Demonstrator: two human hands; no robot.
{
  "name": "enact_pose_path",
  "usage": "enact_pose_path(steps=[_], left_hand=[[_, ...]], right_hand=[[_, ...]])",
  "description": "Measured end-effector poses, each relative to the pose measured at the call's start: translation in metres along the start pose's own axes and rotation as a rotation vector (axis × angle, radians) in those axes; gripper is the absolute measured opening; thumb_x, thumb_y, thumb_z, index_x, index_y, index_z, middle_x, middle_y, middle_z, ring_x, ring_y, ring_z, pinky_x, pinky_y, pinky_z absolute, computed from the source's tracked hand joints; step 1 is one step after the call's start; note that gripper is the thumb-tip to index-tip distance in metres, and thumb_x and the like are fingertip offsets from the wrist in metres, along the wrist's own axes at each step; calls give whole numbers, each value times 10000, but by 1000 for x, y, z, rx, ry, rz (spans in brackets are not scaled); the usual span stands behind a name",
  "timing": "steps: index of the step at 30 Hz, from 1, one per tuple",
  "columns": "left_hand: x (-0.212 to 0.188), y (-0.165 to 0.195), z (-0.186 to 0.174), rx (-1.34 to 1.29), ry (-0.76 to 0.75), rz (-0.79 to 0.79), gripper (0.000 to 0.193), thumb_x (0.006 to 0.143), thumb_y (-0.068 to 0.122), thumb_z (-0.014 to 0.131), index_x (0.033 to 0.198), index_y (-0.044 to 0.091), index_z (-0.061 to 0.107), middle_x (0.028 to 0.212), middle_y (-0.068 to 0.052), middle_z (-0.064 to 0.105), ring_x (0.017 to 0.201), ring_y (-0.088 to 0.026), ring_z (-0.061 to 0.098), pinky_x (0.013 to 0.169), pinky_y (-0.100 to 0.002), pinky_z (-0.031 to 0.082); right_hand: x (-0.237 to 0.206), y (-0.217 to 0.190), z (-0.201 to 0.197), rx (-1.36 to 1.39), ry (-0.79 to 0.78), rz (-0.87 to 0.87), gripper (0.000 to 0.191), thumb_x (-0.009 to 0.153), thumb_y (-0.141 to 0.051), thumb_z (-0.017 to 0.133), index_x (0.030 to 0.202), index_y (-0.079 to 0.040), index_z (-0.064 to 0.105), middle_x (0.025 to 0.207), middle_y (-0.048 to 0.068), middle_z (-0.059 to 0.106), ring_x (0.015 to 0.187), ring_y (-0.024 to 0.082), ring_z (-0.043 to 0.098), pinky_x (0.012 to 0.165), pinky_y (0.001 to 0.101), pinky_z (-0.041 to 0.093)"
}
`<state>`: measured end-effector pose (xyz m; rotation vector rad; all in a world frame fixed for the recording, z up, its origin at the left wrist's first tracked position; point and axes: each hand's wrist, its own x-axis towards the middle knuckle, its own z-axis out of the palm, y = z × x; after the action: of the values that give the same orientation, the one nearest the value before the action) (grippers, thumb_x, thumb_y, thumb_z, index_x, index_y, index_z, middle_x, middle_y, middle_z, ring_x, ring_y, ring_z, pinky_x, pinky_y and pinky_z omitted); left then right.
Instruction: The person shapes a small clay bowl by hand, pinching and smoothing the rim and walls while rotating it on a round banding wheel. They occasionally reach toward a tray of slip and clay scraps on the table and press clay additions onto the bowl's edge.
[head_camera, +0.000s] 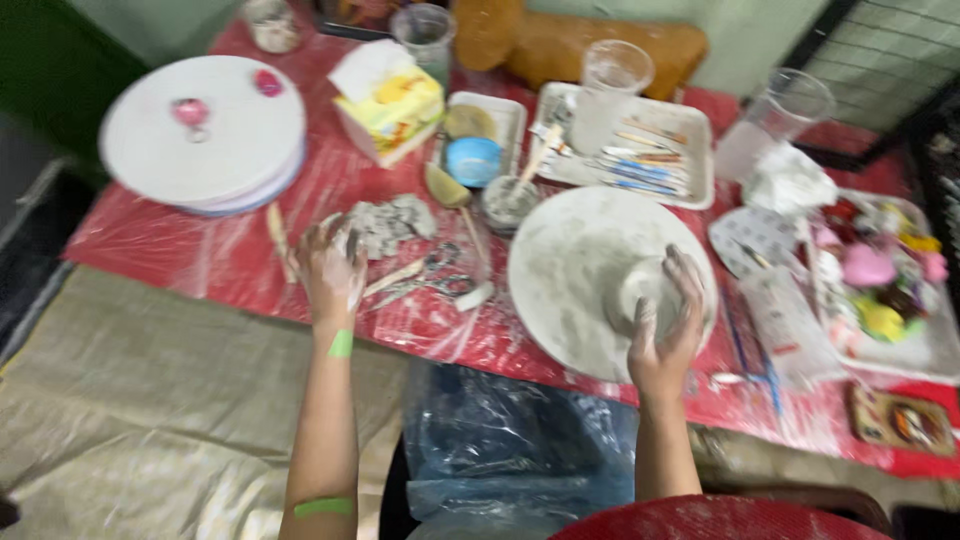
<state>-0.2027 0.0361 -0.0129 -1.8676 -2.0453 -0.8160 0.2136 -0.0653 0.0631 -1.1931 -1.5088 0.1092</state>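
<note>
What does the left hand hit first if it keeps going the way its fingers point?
Probably the grey clay lump just beyond the left hand; its fingertips look at the lump's near edge, though blur hides whether they touch.

place: pottery craft workshop | evidence: clay lump (388, 222), round turntable (585, 270), tray of modelling tools (640, 150), plastic-covered table (230, 255)

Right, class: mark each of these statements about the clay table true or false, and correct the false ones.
1. The right hand cups a clay piece on the round board. True.
2. The left hand holds the scissors. False: it rests on the clay lump; the scissors lie beside it.
3. The table cover is blue. False: it is red.
4. A tissue box stands behind the clay lump. True.
</note>
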Motion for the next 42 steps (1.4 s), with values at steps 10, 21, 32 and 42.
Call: enact_pose_path(steps=[10, 21, 32, 42], left_hand=[[48, -2, 14, 24, -69, 103, 402, 796, 320, 820, 1173, 190, 770, 1218, -98, 705, 1166, -301, 583, 1058, -523, 301], [100, -13, 18, 197, -271, 28, 316, 857, 448, 763, 874, 133, 779, 941, -93, 759, 1005, -275, 681, 908, -491, 427], [93, -23, 23, 97, -301, 32, 393, 844, 505, 773, 845, 112, 779, 875, -156, 751, 911, -355, 700, 989, -557, 408], [54, 12, -21, -780, 42, -333, 130, 987, 48, 664, 1103, 70, 719, 1012, -82, 757, 858, -176, 702, 733, -304, 561]], right_hand=[[-18, -35, 51, -7, -287, -123, 395, 876, -49, 633, 1270, -51, 612, 1438, 172, 591, 1347, 402, 550, 1140, 492, 437], [-33, -13, 65, 245, -380, 111, 332, 928, 13, 579, 1255, -23, 624, 1381, 184, 635, 1229, 307, 668, 966, 384, 593], [-36, -17, 63, 336, -373, 138, 316, 952, -16, 594, 1268, -4, 605, 1353, 184, 635, 1188, 298, 687, 987, 382, 589], [-45, -17, 57, 268, -387, 142, 308, 934, 2, 621, 1241, -15, 645, 1285, 165, 693, 1151, 289, 710, 973, 367, 570]])
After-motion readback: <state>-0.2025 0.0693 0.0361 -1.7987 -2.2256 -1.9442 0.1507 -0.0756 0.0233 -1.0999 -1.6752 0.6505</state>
